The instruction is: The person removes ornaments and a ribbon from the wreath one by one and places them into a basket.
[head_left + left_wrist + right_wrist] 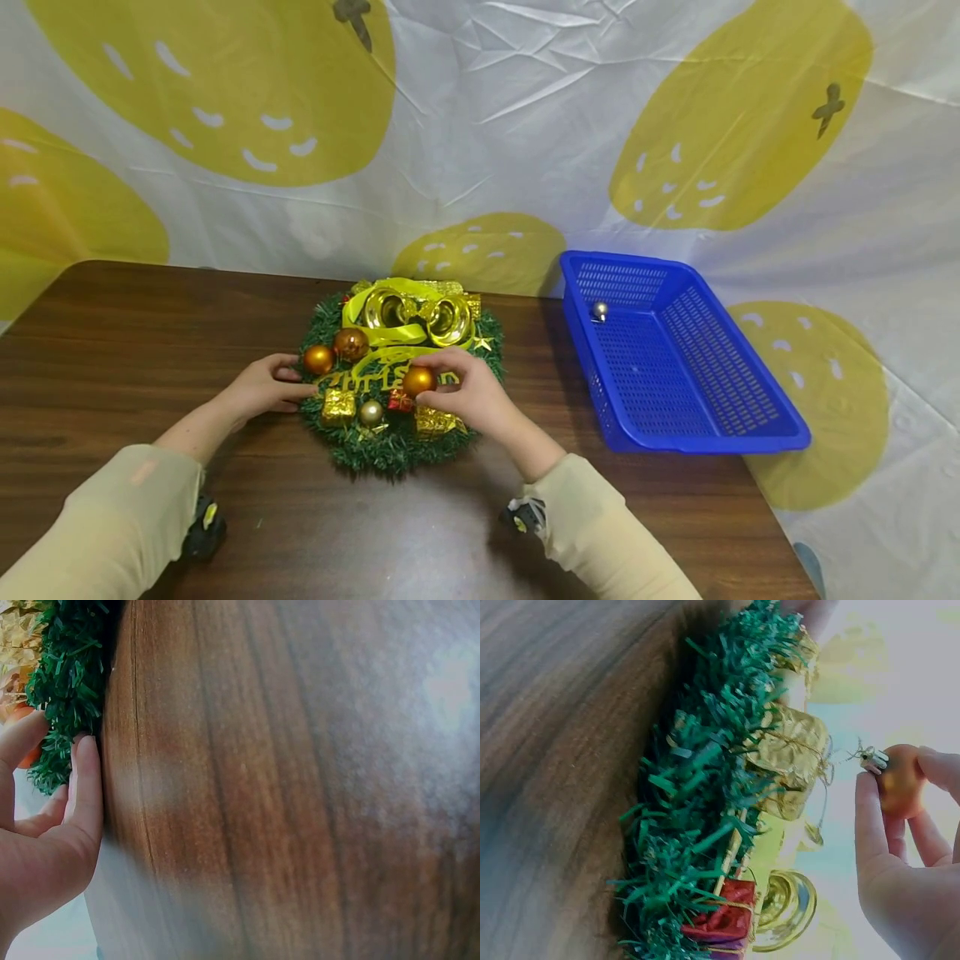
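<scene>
A round green tinsel wreath (375, 457) lies on the table, decorated with gold bells (452, 323), yellow ribbon, gold gift boxes (339, 407), a small red box (401, 401) and shiny balls. My left hand (258, 387) holds the wreath's left rim, thumb toward the top and fingers along the outer side, as the left wrist view (75, 664) shows of the greenery. Above the wreath's front right part, my right hand (480, 393) pinches an orange bauble (901, 784) between thumb and fingers. Its silver cap (873, 760) and thin wire loop show in the right wrist view, apart from the wreath.
To the right stands a blue perforated basket (708, 442) with a small silver ball (600, 309) in its far left corner. The brown wooden table (135, 350) backs onto a white cloth (495, 125) printed with yellow fruit.
</scene>
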Available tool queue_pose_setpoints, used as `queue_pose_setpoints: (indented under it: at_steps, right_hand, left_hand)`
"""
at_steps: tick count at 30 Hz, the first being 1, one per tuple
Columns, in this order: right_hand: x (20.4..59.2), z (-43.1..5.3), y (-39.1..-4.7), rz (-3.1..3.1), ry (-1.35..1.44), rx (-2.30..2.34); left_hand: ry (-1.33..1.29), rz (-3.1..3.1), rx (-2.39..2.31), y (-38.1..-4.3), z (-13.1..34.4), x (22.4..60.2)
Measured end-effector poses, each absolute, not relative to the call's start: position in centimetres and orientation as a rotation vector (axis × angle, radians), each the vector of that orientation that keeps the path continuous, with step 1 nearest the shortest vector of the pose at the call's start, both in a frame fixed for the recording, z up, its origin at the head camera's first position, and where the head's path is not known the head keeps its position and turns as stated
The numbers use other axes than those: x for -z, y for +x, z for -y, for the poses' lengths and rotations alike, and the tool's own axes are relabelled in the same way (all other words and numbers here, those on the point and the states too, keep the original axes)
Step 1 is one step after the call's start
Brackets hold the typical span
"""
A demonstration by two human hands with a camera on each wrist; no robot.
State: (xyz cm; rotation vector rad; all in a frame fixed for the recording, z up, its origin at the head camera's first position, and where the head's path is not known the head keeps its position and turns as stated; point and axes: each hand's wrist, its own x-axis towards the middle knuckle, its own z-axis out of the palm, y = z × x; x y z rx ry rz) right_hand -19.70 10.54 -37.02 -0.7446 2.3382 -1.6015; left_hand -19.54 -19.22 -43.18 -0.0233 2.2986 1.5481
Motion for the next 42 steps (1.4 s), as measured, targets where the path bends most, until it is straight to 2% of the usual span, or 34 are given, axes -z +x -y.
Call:
queue_pose_setpoints:
  at_steps: [42]
  right_hand:
    - [33.2, -16.2, -21.8, -2.564, -0.543, 1.616]
  left_hand:
    - [-0.026, -2.287, -1.547, -19.5, 19.2, 43.1]
